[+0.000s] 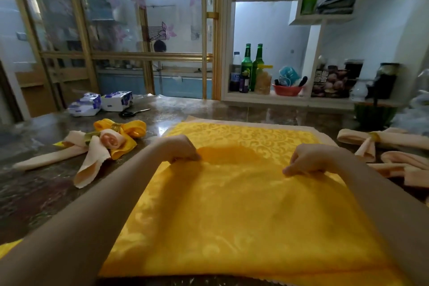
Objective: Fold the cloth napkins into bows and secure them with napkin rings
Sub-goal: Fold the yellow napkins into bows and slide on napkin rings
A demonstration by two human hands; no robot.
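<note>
Both hands pinch the yellow napkin (243, 204) spread on the bench (41, 197). The left hand (183, 150) and the right hand (308, 160) each have fingers curled around its folded edge.

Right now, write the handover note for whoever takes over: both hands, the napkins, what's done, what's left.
Left hand: pinches a fold of the yellow napkin. Right hand: pinches the same fold.
The napkin lies spread over a peach cloth on the table.
Done: ringed yellow bow and peach bow at left, second peach bow at right.
Left: fold this napkin into a bow and ring it; the loose peach napkins at right look unfinished.
</note>
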